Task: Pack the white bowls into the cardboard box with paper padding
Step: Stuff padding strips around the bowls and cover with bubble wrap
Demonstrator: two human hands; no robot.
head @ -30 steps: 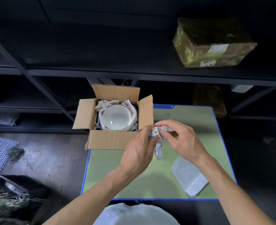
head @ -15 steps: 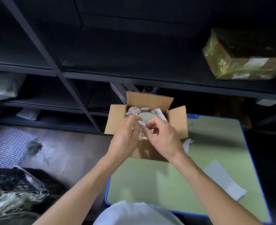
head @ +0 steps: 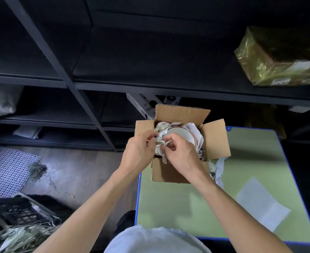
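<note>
An open cardboard box (head: 216, 141) stands at the far left corner of a green table (head: 187, 207). Inside it lies a white bowl (head: 182, 134) with a thin coloured rim, ringed by crumpled white paper (head: 160, 126). My left hand (head: 138, 152) and my right hand (head: 181, 154) meet over the box's near left side. Both pinch a crumpled wad of paper padding (head: 159, 147) between fingers and thumb, at the bowl's near edge. Part of the bowl is hidden behind my right hand.
A clear plastic bag (head: 260, 203) lies on the table's right side, and paper scraps (head: 216, 168) lie beside the box. Dark shelving stands behind, with a gold-wrapped parcel (head: 280, 59) upper right. On the floor at left are a mesh mat (head: 6, 167) and a black crate (head: 17, 212) of straw.
Both hands carried the paper wad from above the table's middle to the box and now hold it over the box's near left side. The camera view swung left.
</note>
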